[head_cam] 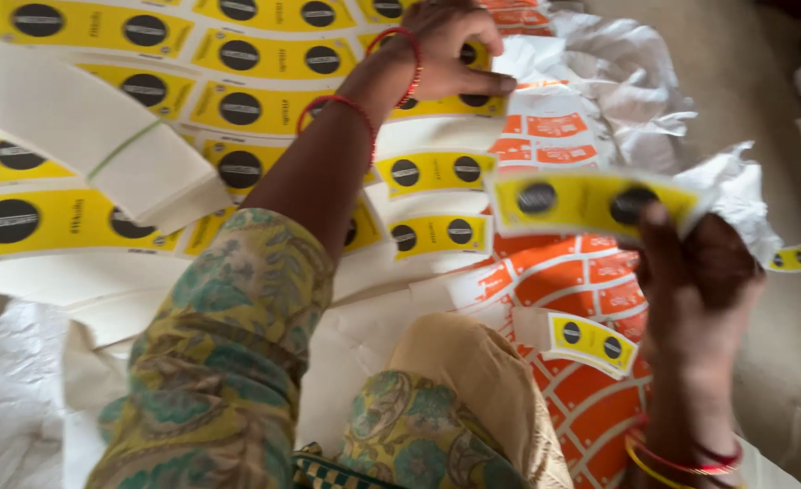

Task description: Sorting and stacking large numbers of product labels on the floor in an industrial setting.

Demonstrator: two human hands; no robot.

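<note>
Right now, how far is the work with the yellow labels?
Done: a few loose yellow labels lie apart on the orange sheet. In hand: the right hand holds a label strip; the left hand presses the label sheets. Left: many labels remain on those sheets.

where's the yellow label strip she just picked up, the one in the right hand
In the head view the yellow label strip sits right of centre, pinched at its lower edge by the right hand, raised over the orange sticker sheets.
</note>
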